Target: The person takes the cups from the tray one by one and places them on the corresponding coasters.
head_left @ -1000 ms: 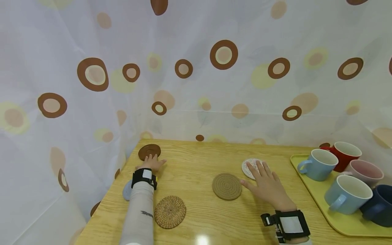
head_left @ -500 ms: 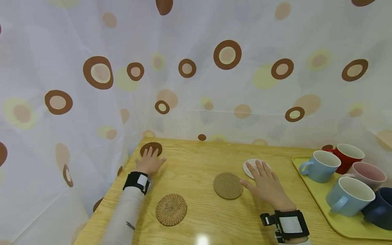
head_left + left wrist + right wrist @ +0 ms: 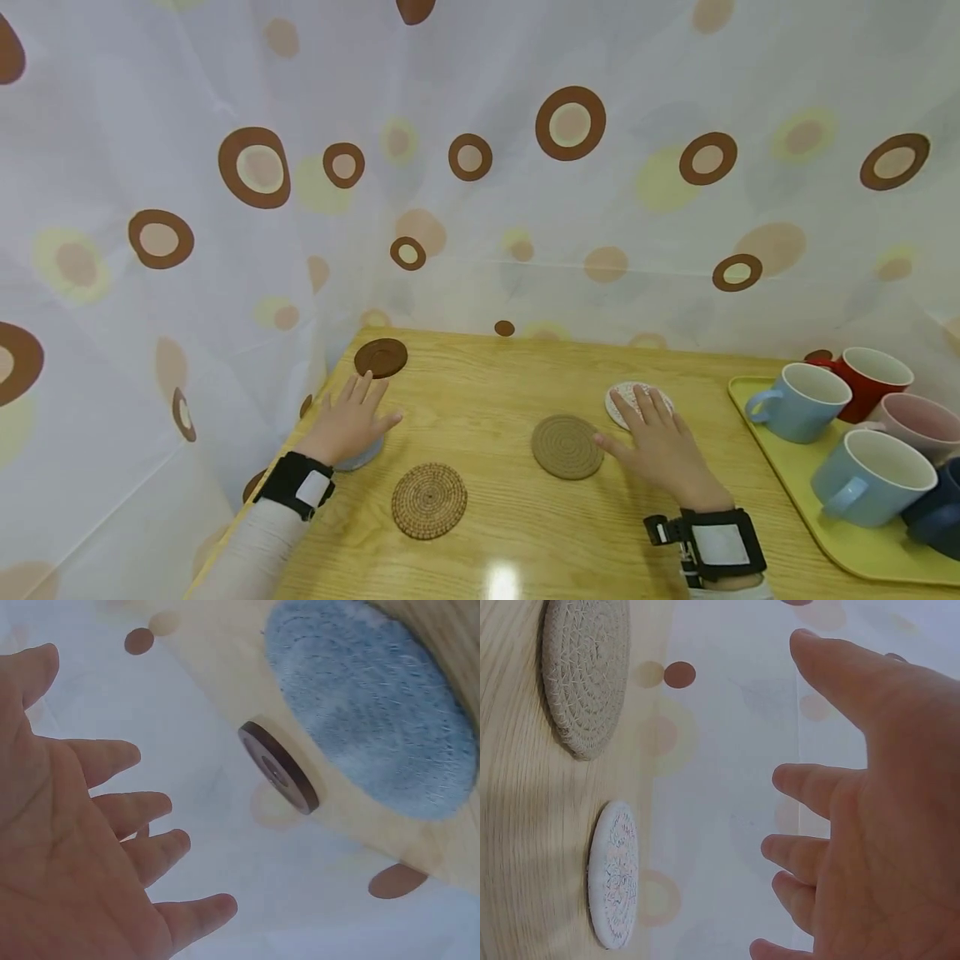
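At the far left, a pale curtain [image 3: 247,92] printed with brown, peach and yellow spots hangs beside the wooden desk [image 3: 487,383] and runs on along its back edge. A light sleeve [image 3: 251,546] reaches in from the lower left, ending at a black wrist strap [image 3: 297,486] with a white patch. Beyond it, the left hand [image 3: 347,423] is raised above the desk, palm down, its fingers spread and extended. It partly covers a fuzzy blue coaster [image 3: 371,712] in the head view, while the left wrist view shows a gap between the two. Just past the fingertips, a round dark brown coaster [image 3: 381,357] lies near the desk's back left corner. Nearer the person and farther right lies a woven brown coaster [image 3: 429,501], then a coiled beige coaster [image 3: 567,447] around the middle. A white patterned coaster [image 3: 615,877] lies beside that, slightly farther back. Over its edge in the head view, the right hand [image 3: 663,450] has its fingers spread too, the thumb pointing toward the beige coaster; the right wrist view shows it apart from both. At the far right, a yellow tray [image 3: 783,479] holds five mugs: two light blue, one red, one pink and one dark blue.
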The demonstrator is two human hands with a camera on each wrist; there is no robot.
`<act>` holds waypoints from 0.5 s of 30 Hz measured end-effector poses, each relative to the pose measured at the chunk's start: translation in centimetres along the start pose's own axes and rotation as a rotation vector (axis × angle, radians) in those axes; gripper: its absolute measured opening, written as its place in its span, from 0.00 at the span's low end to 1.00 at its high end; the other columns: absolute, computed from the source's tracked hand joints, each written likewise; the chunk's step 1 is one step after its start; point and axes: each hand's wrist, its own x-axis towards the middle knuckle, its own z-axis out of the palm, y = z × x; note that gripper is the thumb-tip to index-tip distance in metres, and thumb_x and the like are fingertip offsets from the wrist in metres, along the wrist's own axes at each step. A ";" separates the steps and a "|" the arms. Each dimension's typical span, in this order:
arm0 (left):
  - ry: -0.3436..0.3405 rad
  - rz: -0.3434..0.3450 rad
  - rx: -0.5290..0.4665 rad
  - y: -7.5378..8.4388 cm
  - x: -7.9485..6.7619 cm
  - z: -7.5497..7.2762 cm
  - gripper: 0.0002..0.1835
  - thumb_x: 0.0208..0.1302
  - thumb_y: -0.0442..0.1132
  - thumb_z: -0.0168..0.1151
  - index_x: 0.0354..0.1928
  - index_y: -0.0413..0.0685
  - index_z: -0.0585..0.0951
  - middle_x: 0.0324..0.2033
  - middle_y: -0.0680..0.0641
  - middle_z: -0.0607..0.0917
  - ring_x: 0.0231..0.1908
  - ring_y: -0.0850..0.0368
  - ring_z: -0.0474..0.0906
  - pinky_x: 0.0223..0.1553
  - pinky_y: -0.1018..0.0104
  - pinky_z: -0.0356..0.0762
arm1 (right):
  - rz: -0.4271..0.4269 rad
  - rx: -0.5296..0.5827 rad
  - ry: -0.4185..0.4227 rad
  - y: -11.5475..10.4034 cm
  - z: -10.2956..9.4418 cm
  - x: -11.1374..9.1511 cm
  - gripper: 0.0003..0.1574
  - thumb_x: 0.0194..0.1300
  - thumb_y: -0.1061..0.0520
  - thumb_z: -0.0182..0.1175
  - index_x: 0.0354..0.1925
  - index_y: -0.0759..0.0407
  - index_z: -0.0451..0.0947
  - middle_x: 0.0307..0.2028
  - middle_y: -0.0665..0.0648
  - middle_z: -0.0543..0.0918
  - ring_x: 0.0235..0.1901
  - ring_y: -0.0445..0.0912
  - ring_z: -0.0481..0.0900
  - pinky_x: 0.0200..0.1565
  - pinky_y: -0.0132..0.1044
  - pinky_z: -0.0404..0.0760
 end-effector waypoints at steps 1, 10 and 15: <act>0.008 0.004 0.004 -0.2 -0.4 0.2 0.37 0.73 0.60 0.45 0.75 0.45 0.57 0.74 0.32 0.53 0.73 0.30 0.47 0.64 0.22 0.47 | 0.001 0.001 -0.001 0.0 0.0 0.0 0.51 0.67 0.31 0.52 0.74 0.59 0.55 0.73 0.75 0.52 0.72 0.72 0.47 0.68 0.72 0.50; -0.025 -0.026 -0.002 -1.5 -3.5 2.3 0.38 0.71 0.63 0.46 0.72 0.45 0.64 0.71 0.33 0.63 0.71 0.30 0.55 0.63 0.22 0.50 | -0.006 0.026 -0.022 -0.4 -0.2 -0.1 0.50 0.68 0.31 0.52 0.74 0.59 0.55 0.73 0.76 0.51 0.72 0.72 0.46 0.66 0.74 0.48; -0.099 -0.056 -0.006 -1.5 -4.1 3.0 0.36 0.72 0.63 0.45 0.70 0.45 0.67 0.68 0.36 0.69 0.69 0.33 0.61 0.62 0.21 0.51 | -0.005 0.026 -0.021 -0.4 -0.2 0.0 0.50 0.67 0.32 0.53 0.74 0.59 0.55 0.73 0.76 0.51 0.72 0.72 0.46 0.66 0.74 0.47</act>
